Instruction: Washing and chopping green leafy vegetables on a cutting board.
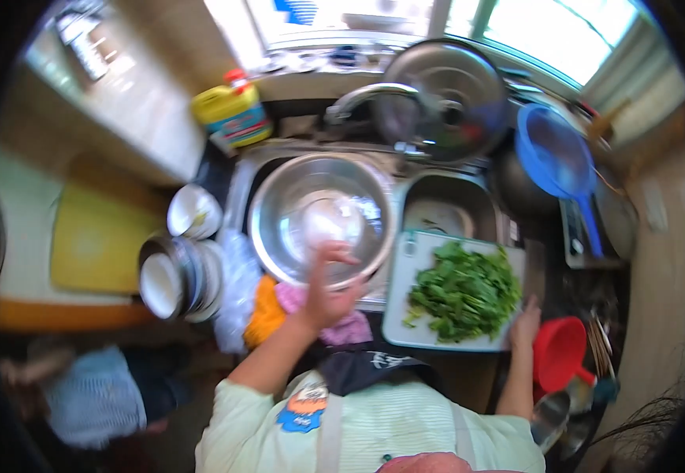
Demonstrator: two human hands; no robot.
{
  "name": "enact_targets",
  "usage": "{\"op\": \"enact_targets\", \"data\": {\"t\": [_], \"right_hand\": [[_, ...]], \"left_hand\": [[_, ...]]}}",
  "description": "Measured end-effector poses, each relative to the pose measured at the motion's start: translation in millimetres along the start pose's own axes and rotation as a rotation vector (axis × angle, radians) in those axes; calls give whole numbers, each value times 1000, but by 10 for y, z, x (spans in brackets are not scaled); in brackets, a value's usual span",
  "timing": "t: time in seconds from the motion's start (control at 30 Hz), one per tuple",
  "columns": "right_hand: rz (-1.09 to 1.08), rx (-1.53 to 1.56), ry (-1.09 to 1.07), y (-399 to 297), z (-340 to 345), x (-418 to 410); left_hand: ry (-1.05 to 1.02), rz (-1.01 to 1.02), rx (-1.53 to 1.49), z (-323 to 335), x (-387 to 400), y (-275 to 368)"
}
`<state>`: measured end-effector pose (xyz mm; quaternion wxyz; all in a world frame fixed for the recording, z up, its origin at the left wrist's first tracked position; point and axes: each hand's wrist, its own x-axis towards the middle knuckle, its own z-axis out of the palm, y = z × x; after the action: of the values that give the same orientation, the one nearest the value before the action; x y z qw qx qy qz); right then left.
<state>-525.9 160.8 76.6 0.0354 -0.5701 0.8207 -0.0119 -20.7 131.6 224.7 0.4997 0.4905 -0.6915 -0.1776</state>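
Observation:
My left hand (337,284) is raised over the near rim of a large stainless steel basin (264,236), fingers apart and blurred, holding nothing. The basin rests over the left sink bowl, its bottom shiny and bright with reflections. A white cutting board with a green edge (398,319) overlaps the front of the right sink bowl (437,195). On it lies a heap of cut leafy greens (466,292). At the board's right edge my right hand (525,324) grips a cleaver (535,269), its broad blade pointing away from me; the handle is hidden in my fingers.
Stacked bowls (162,287), a clear plastic bag (236,290) and orange and pink cloths (262,313) sit left. A faucet (378,90) and large pot lid (401,68) stand behind. Right are a blue strainer (555,151) and red scoop (561,355). Another person (97,393) is at lower left.

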Motion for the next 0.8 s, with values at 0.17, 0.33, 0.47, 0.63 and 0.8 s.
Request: {"op": "enact_targets", "data": {"t": [0.17, 0.33, 0.47, 0.63, 0.8], "right_hand": [[65, -60, -2, 68, -116, -97], [106, -24, -55, 14, -194, -53], [133, 17, -67, 24, -187, -38], [164, 81, -66, -7, -247, 10], [171, 118, -79, -168, -318, 12]], "left_hand": [[894, 513, 4, -1249, 613, 590], [935, 826, 38, -2469, 379, 651], [902, 778, -37, -2664, 214, 541], [1123, 877, 38, -2813, 218, 568], [1039, 686, -7, -2344, 278, 455]]}}
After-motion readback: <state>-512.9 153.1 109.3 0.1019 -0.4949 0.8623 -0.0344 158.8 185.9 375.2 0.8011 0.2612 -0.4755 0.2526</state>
